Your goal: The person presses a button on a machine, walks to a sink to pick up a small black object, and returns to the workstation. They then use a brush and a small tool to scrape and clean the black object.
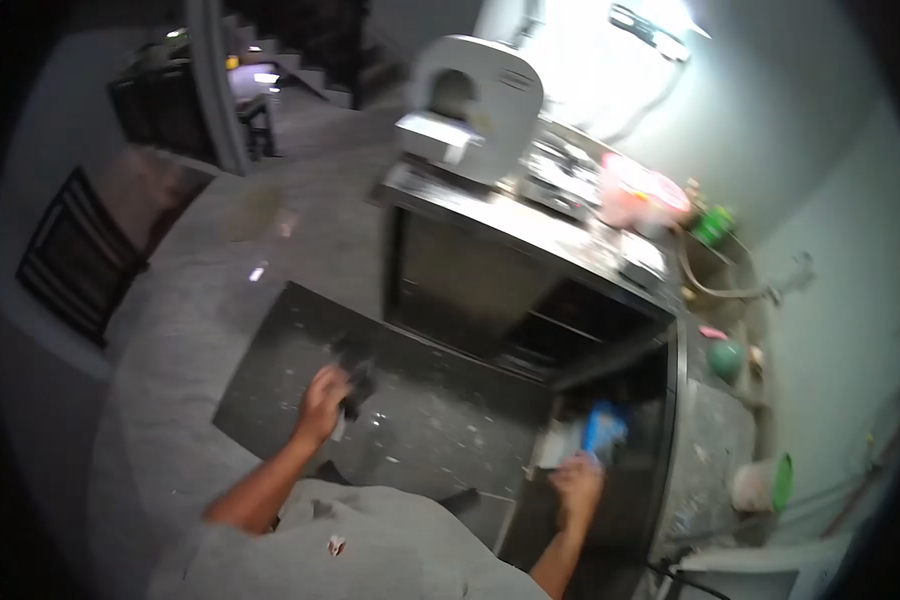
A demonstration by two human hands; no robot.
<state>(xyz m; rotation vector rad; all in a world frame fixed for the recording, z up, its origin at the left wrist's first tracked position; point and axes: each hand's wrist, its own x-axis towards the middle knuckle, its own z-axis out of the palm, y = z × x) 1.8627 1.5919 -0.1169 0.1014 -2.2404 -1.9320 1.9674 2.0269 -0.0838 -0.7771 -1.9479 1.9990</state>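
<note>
My left hand (322,405) is closed around a dark, blurred object (358,380), held out over the dark floor mat; its kind is smeared by motion. A pale bit shows just below those fingers. To the right, my right hand (577,490) is closed on a blue and white object (603,430) that looks like a plastic packet, though blur hides its details. That hand is in front of the dark lower cabinet (625,500) under the counter.
A metal-edged counter (500,215) carries a large white panel-shaped thing (485,100), a stove-like appliance (565,175) and a pink basket (640,190). Beside the wall are a green ball-like item (725,358) and a green-rimmed container (765,485). A dark chair (80,255) stands left.
</note>
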